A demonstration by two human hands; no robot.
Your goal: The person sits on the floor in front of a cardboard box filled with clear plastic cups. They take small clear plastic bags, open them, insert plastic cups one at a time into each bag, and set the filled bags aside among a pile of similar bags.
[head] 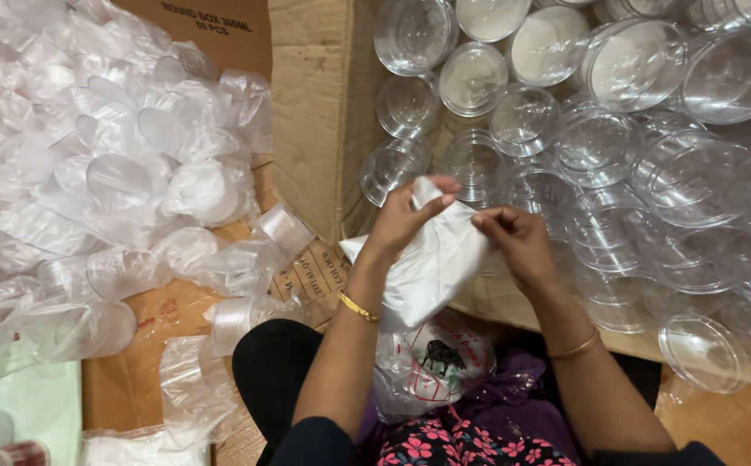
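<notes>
Head view, looking down at a seated person's lap. Left hand [406, 220] pinches the top edge of a white plastic bag [432, 259], thumb over the fold, fingers curled behind; right hand [514, 242] pinches the same bag's upper right edge betw. thumb and forefinger. Bag hangs between both hands, centre of view, just above the lap, w/ its lower end over a 2nd clear bag [427, 367] that carries a red-and-black printed label and rests on the lap. Gold bangle [358, 308] on left wrist; thin bangle [576, 348] on right wrist. Far and right: open cardboard box [324, 112] filled w/ clear round plastic containers [600, 142], most mouth-up, touching or overlapping. One clear round lid [702, 351] lies near right, by the box edge. Left: large heap of clear plastic cups in thin film sleeves [108, 181], spilling onto flattened cardboard [125, 380]. Near edge: floral-print garment [453, 440].
</notes>
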